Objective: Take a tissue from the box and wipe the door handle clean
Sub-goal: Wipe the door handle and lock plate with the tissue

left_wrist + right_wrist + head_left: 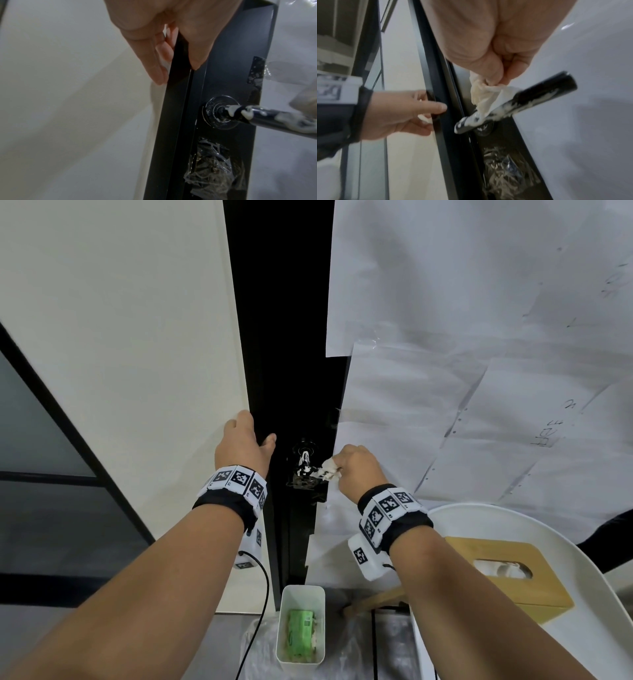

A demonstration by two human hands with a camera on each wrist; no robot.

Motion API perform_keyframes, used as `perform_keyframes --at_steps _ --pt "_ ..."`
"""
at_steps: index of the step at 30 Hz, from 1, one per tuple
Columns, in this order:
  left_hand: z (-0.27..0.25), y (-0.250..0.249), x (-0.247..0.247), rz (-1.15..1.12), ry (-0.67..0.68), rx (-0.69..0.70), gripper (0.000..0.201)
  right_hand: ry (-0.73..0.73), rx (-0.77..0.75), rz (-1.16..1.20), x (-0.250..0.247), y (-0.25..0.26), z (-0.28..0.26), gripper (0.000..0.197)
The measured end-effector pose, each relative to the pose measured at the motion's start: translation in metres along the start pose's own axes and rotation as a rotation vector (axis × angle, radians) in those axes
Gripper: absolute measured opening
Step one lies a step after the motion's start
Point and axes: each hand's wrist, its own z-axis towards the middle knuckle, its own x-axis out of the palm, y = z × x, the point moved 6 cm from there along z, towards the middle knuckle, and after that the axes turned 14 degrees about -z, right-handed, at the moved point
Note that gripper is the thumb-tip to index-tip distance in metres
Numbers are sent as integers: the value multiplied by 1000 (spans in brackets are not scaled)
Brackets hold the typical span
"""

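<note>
While left hand (244,444) clasps door edge (178,83), right hand (489,54) pinches tissue (483,93) against seemingly smeared handle (529,100).

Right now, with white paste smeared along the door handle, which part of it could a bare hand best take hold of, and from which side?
Probably the free outer end of the door handle, taken from the door-panel side. It is a straight round bar, and that end looks mostly bare black. The paste and the tissue pinched by the right hand cover the stretch nearer the round base plate.
</note>
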Motion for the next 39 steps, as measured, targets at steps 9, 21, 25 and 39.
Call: perform_keyframes --at_steps 9,21,25,39 --pt "1 1 1 -4 -5 -3 34 12 91 -152 4 -22 -10 22" --pt "0 1 1 0 -6 -14 34 -211 139 26 5 -27 -18 13" --pt "0 1 2 2 -9 -18 34 -157 155 -70 11 -27 -29 20" --pt "0 0 2 24 -11 -16 35 -180 221 -9 11 -27 -32 25"
